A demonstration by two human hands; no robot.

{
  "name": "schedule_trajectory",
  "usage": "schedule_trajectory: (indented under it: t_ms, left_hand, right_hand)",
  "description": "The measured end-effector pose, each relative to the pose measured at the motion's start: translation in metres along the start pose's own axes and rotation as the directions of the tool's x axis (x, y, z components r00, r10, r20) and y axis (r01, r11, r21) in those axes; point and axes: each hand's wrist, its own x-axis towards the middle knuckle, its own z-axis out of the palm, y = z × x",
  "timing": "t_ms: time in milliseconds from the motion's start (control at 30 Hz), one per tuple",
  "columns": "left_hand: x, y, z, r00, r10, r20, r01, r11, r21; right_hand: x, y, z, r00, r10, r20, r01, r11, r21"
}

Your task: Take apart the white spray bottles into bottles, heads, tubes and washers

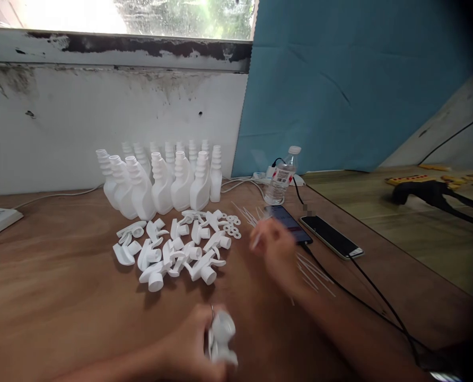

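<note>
My left hand (pixel 192 342), low in the middle, is closed around a white trigger spray head (pixel 222 331) whose round cap faces up. My right hand (pixel 274 246) is smeared by motion above the table, its fingers drawn together. A small whitish bit shows at its fingertips, too blurred to name. Thin white dip tubes (pixel 314 271) lie under and beside this hand. Just left of it are several small white ring washers (pixel 231 227). A loose pile of white trigger spray heads (pixel 176 252) lies beyond my left hand.
White spray bottles (pixel 163 185) stand in rows near the wall. A water bottle (pixel 281 178), a lit phone (pixel 290 225) and a dark phone (pixel 332 237) with black cables (pixel 383 297) are at right. A power strip (pixel 0 222) lies far left. The table's right edge (pixel 383 231) slants away.
</note>
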Motion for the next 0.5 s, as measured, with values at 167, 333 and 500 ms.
schedule_trajectory:
  t_ms: [167, 333, 500]
  left_hand:
    - [-0.001, 0.001, 0.001, 0.999, 0.022, -0.028, -0.022, 1.0, -0.01]
    - [0.004, 0.002, -0.008, 0.996, 0.02, -0.084, -0.024, 0.999, -0.038]
    - [-0.001, 0.001, -0.01, 0.993, -0.053, -0.104, 0.05, 0.998, -0.03]
  right_hand:
    - [0.055, 0.022, -0.052, 0.984, -0.057, -0.17, -0.002, 0.944, -0.331]
    - [0.052, 0.034, -0.06, 0.984, 0.095, 0.149, 0.058, 0.624, -0.779]
    - [0.051, 0.039, -0.062, 0.952, 0.255, 0.167, 0.015, 0.51, -0.86]
